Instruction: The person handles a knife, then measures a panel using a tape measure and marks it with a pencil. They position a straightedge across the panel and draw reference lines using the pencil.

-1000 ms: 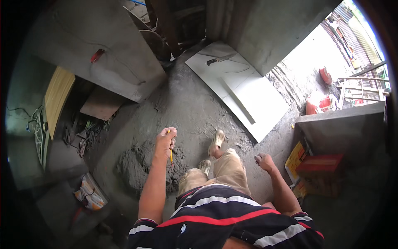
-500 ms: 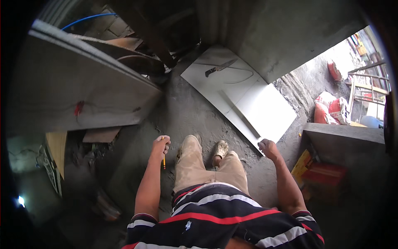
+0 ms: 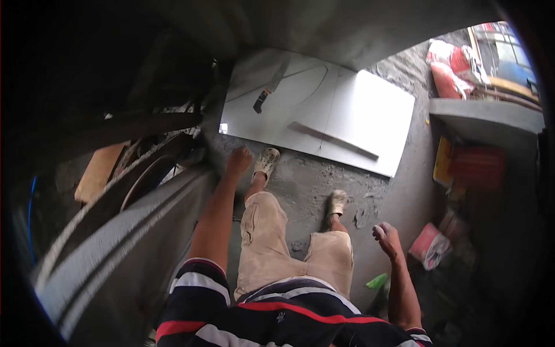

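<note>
My left hand (image 3: 239,163) hangs closed near the left edge of a white board (image 3: 370,115). Its fingers are blurred, and the pencil it held half a second ago is hidden from sight. Over the floor on the right hangs my right hand (image 3: 388,238), its fingers curled with nothing visible in them. The board lies flat ahead of my feet. On it rest a long-bladed tool with a black handle (image 3: 261,103), knife or saw I cannot tell, and a narrow straight strip (image 3: 341,143). A thin curved line (image 3: 321,87) also shows on the board.
Beside my left arm leans a large grey panel (image 3: 139,231), with a brown board (image 3: 99,170) beyond it. Red and white sacks (image 3: 451,69) lie at the far right, behind a grey ledge (image 3: 485,113). A red box (image 3: 477,165) and a small red package (image 3: 430,246) sit on the right.
I have turned and stepped closer to the board. My left hand moved forward toward its edge; my right hand is now farther from the board. The strip and the black-handled tool still lie on it.
</note>
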A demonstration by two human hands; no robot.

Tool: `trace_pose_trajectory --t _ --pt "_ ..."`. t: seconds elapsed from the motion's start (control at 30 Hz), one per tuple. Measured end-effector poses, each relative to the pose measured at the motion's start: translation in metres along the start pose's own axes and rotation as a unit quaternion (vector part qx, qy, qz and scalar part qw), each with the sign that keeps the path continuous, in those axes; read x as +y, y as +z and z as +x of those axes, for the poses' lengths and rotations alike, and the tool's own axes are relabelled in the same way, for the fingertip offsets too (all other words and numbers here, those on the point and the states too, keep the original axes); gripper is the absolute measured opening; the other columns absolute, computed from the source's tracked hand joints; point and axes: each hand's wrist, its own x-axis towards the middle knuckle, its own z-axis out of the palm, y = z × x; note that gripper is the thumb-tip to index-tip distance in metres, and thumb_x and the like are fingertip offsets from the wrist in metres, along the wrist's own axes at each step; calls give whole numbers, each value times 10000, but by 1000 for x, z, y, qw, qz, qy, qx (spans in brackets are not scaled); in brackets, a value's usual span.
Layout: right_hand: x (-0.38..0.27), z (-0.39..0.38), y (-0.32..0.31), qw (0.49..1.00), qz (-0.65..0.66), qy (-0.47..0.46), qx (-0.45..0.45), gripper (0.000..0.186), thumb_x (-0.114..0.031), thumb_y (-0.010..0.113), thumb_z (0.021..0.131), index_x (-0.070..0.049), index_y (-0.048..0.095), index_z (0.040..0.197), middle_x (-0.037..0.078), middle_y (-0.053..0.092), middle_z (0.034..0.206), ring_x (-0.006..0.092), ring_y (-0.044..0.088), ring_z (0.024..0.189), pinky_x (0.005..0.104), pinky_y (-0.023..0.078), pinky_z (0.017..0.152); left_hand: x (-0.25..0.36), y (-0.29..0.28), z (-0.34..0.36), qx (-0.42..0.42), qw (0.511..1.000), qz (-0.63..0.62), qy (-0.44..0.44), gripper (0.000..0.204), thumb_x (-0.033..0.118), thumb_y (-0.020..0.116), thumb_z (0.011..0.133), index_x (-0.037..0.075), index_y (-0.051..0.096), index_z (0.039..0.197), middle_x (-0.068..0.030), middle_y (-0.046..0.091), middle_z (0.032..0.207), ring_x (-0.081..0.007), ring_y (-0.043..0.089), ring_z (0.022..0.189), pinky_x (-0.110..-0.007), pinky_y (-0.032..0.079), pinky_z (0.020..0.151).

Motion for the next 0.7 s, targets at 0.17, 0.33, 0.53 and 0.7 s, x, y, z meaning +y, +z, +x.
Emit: trace_pose_trajectory --t 0.17,0.33,0.53,0.7 --pt "-12 19 92 999 -20 -4 -35 301 -260 618 1004 9 668 878 88 685 772 168 635 698 330 510 658 -36 6 103 -65 993 95 -4 444 262 601 854 115 670 1267 -238 630 1279 -440 621 1191 -503 534 999" --pt "25 41 140 998 14 58 -4 312 -260 619 1002 20 668 873 126 682 762 215 657 695 352 518 667 -14 60 174 -73 990 122 18 526 315 627 865 152 609 1364 -275 545 1368 -436 623 1195 -503 527 1014" --pt "108 47 193 979 47 195 -24 268 -223 617 978 18 670 874 142 675 758 238 672 704 374 526 687 -81 115 307 -81 966 246 7 661 451 661 887 270 488 1499 -314 432 1470 -483 644 1166 -533 546 983" --pt "181 0 209 953 -1 292 -84 253 -251 612 976 -21 713 944 175 706 935 370 686 880 435 536 800 -116 222 387 -127 974 178 60 638 434 694 905 238 508 1483 -212 659 1299 -417 677 1111 -531 542 956"
